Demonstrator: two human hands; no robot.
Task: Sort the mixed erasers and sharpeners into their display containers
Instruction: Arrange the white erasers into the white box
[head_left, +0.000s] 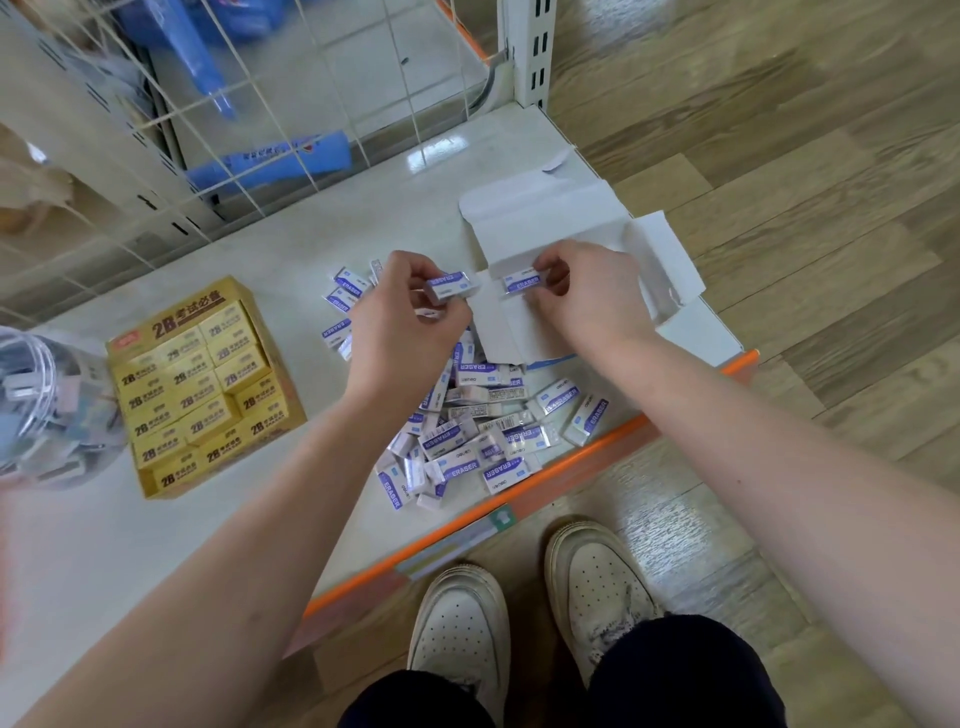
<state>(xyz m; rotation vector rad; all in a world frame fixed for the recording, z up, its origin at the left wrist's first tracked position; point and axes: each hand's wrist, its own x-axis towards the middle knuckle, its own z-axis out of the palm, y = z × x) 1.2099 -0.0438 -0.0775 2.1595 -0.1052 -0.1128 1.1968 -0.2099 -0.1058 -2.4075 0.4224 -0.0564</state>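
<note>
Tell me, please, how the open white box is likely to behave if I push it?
Probably light: the box looks like thin card. Its splayed flaps would likely bend rather than carry a push. On the glossy shelf it should slide easily, and it lies near the orange edge.

A loose heap of erasers (467, 426) in white-and-purple sleeves printed ERASER lies on the shelf (171, 540) near its orange front edge, the pieces jumbled at all angles. A first eraser (451, 287) of this kind is pinched in the left hand (410, 322) and a second eraser (523, 282) in the right hand (592, 291), both over an open white cardboard box (550, 223) with its flaps spread. Further left stands a yellow box (197, 384) packed with rows of yellow 2B erasers. At the far left, a clear jar (47, 405) holds small blurred items.
</note>
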